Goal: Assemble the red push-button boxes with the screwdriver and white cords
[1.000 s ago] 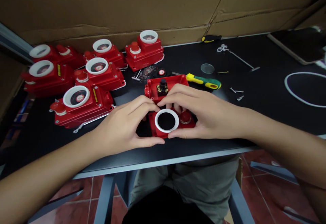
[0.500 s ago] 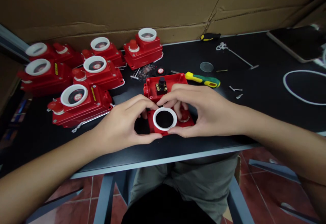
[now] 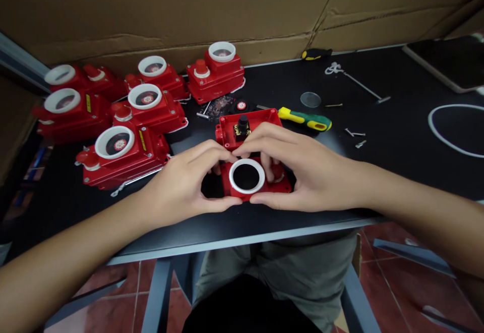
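A red cover [image 3: 228,187] with a white ring [image 3: 232,183] around a dark round opening lies on the black table near its front edge. My left hand [image 3: 189,181] grips the cover's left side, thumb in front and fingers behind. From the right, my right hand [image 3: 298,166] holds the same cover, its thumb at the front below the ring and its fingers over the back and right part. Just behind the cover sits an open red box base [image 3: 226,139] with a black push-button switch [image 3: 242,127] inside.
Several assembled red call-point boxes [image 3: 132,164] stand at the left and back. A yellow-green screwdriver [image 3: 306,119], clear disc [image 3: 310,100], screws [image 3: 354,133], small hammer [image 3: 365,86], white ring gasket [image 3: 434,131] and tablet-like slab [image 3: 442,63] lie to the right. Cardboard [image 3: 189,5] lines the back.
My right thumb has slid off the white ring to the cover's front edge. Both hands stay around the cover. The whole view has shifted slightly.
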A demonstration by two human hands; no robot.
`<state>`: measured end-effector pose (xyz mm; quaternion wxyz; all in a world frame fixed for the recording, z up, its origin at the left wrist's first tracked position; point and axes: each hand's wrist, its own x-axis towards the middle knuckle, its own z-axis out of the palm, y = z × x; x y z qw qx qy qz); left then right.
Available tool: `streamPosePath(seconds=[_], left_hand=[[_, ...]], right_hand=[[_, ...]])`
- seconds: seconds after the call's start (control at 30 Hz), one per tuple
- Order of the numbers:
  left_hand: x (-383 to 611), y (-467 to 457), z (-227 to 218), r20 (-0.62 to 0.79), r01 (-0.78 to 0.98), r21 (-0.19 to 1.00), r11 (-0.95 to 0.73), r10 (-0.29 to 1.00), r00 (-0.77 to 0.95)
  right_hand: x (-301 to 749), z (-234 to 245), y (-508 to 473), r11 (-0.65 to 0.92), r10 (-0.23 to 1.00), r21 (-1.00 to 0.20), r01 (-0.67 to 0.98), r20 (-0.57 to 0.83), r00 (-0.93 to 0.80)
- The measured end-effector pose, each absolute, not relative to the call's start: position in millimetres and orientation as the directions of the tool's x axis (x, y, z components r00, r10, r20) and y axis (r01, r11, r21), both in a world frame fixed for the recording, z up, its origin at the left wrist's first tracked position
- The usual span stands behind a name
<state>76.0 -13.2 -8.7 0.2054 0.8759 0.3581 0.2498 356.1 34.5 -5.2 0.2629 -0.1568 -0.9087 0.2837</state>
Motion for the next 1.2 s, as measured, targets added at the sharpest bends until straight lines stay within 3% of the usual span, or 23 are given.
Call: streamPosePath(seconds=[0.3,0.57,0.73,0.93,1.2], left_hand=[[75.1,-12.6,-8.8,0.280,0.512,0.565,-0.647,0.734,0.619],[74.7,-12.5,-10.6,0.302,0.525,0.532,-0.664,0.728,0.615],[74.8,-10.8,-10.7,0.297,0.517,0.558,-0.649,0.738,0.606],[74.8,-9.5,-9.8,0.290,0.508,0.565,-0.650,0.733,0.615],[73.8,-9.8,-11.8,0.318,0.506,0.560,-0.656,0.734,0.599]], right_hand=[[353.1,-3.4,34.7,0.781,0.483,-0.600,0.171,0.407,-0.776],[358.7,7.9,31.7,0.697,0.501,-0.696,0.172,0.301,-0.811],[356.4,-3.6,29.6,0.734,0.501,-0.660,0.157,0.371,-0.782],[351.2,-16.7,30.5,0.813,0.517,-0.517,0.269,0.425,-0.743],[350.9,-13.6,34.5,0.804,0.487,-0.563,0.193,0.436,-0.757]])
